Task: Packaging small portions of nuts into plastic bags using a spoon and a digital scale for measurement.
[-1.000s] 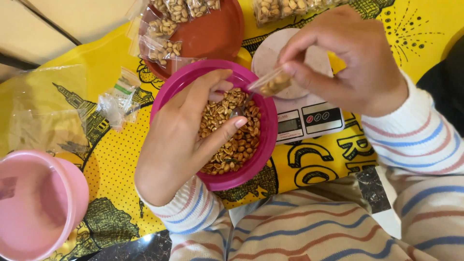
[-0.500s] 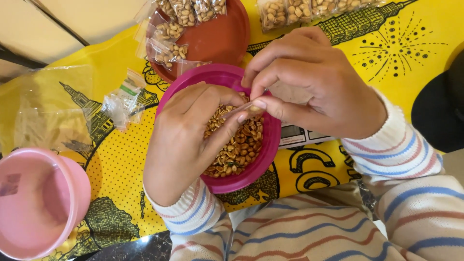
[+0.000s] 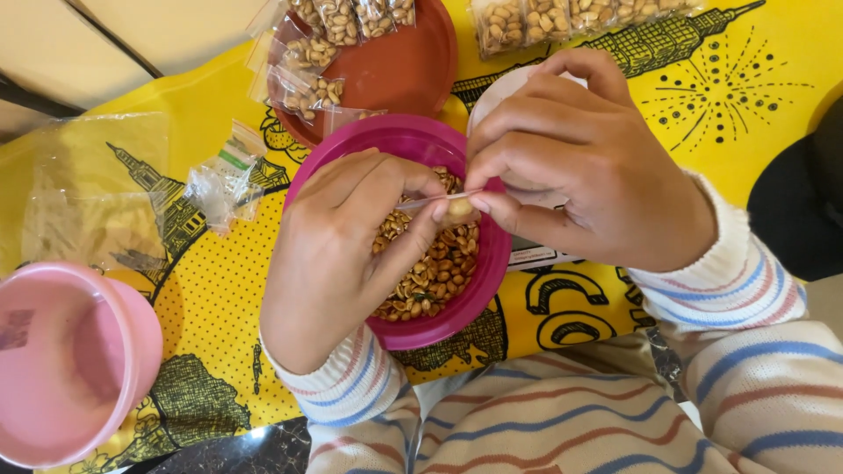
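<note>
The left hand point(image 3: 338, 254) rests over the magenta bowl point(image 3: 474, 290) of peanuts point(image 3: 435, 268), its fingers curled and pinching one end of a small clear bag point(image 3: 439, 203). The right hand point(image 3: 588, 167) pinches the bag's other end between thumb and forefinger, just above the bowl. A kitchen scale point(image 3: 536, 254) shows partly under the right hand. Filled peanut bags point(image 3: 307, 61) lie in a red-brown dish point(image 3: 404, 61) beyond the bowl. A pink tub point(image 3: 132, 342) stands well apart at the left on the yellow printed counter point(image 3: 228, 298).

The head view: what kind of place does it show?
Probably a home table used for packing snacks by hand: a magenta bowl of peanuts, small filled bags and a kitchen scale on a yellow printed cloth.
</note>
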